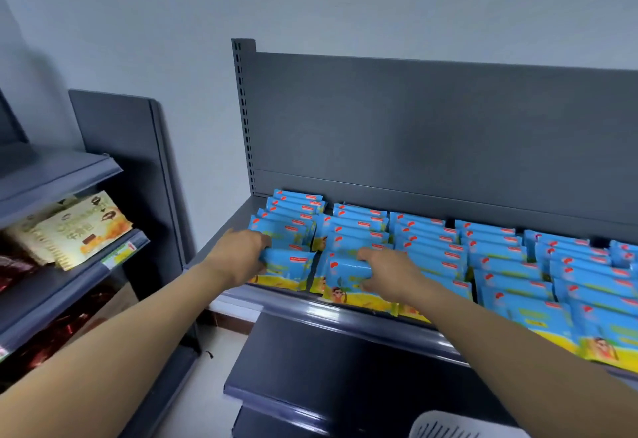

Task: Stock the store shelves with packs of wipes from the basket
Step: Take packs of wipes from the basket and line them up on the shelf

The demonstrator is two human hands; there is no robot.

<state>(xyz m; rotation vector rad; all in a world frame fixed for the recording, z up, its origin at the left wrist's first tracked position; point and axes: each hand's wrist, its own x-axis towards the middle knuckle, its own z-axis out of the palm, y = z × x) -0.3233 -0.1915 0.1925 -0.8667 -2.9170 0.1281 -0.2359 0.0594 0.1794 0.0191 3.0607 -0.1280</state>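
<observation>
Several rows of blue and yellow packs of wipes [497, 251] stand upright on the grey top shelf [348, 317]. My left hand [238, 253] grips the left edge of the front pack [290, 270] in the leftmost row. My right hand [386, 273] holds the front pack [345, 277] of the second row, fingers curled over its top and thumb at its face. A white basket [448, 425] shows only its rim at the bottom edge, below my right forearm.
A dark lower shelf [310, 361] juts out beneath the stocked one. To the left stands another shelving unit [114, 172] with tan snack boxes [76, 230] and red shiny packets [58, 334]. A pale wall rises behind the grey back panel [431, 134].
</observation>
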